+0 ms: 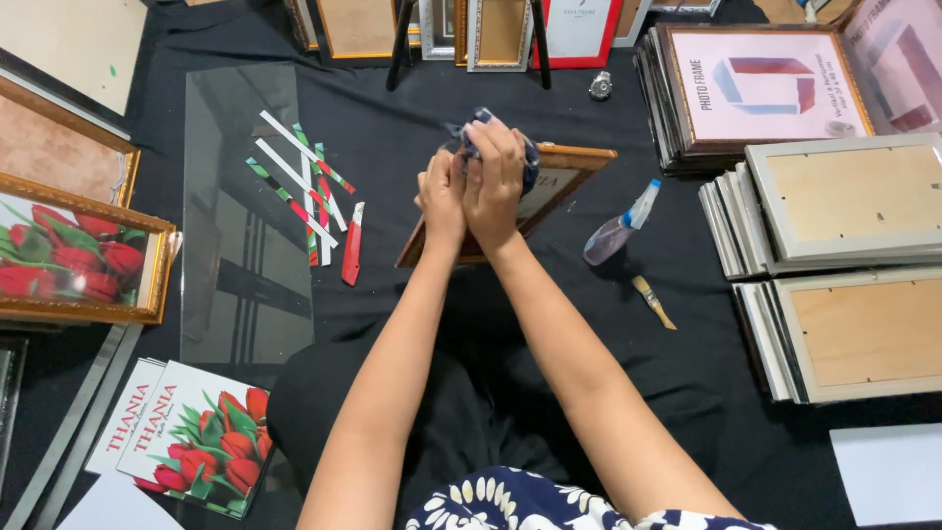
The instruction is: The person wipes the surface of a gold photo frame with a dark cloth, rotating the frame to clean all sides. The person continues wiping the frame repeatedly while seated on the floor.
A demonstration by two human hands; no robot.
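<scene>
With both hands side by side and touching, worked at a wooden picture frame in the middle of the black floor sheet. With the right hand, bunched up a dark blue cloth, pinched it in the fingers and pressed it down on the top part of the frame. Curled the left hand tight against the right one; could not tell whether on the cloth or on the frame's edge. Seemed to hold the frame tipped up a little, not flat on the sheet. Probably light and stiff, that frame, with thin wood sides and a clear pane in front, so likely easy to crack and a bit slippery when wet. Best gripped by the wood sides, not pushed hard in the flat middle. Soft and floppy, the cloth, easy to squash in one fist. Spotted a spray bottle lying just to the right of the frame, with a small brush near it. To the left, saw a red cutter knife and some striped strips beside a big sheet of glass. Well apart on the right, saw stacks of more frames.
</scene>
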